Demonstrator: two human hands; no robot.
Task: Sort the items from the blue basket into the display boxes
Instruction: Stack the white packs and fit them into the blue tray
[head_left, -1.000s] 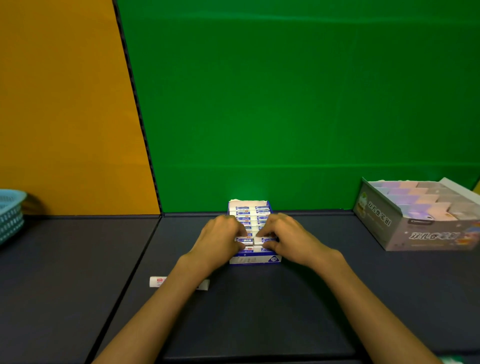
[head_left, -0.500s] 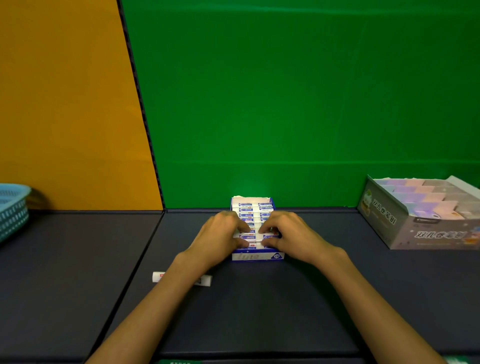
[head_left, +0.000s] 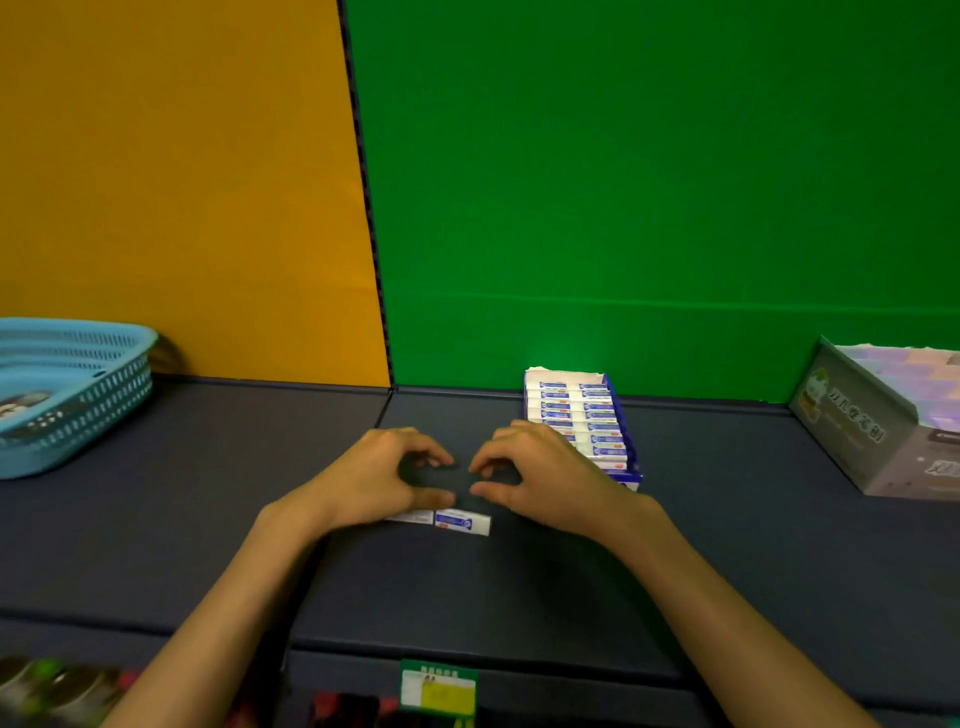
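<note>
A small white eraser with a blue label (head_left: 461, 521) lies flat on the dark shelf (head_left: 519, 582). My left hand (head_left: 382, 480) hovers right over its left end, fingers and thumb curved and apart, holding nothing. My right hand (head_left: 543, 480) is just right of and behind the eraser, also curved and holding nothing. A blue display box (head_left: 626, 441) packed with two rows of the same erasers stands behind my right hand, which hides its near left part. The blue basket (head_left: 78, 410) sits at the far left with some items inside.
A grey display box (head_left: 872, 441) filled with pastel items stands at the far right. An orange and a green panel close off the back. A price tag (head_left: 439, 688) hangs on the shelf's front edge, with blurred goods below.
Both hands have let go of the erasers in the blue display box and moved left and nearer, to the loose eraser. The view has swung left, showing more of the basket.
</note>
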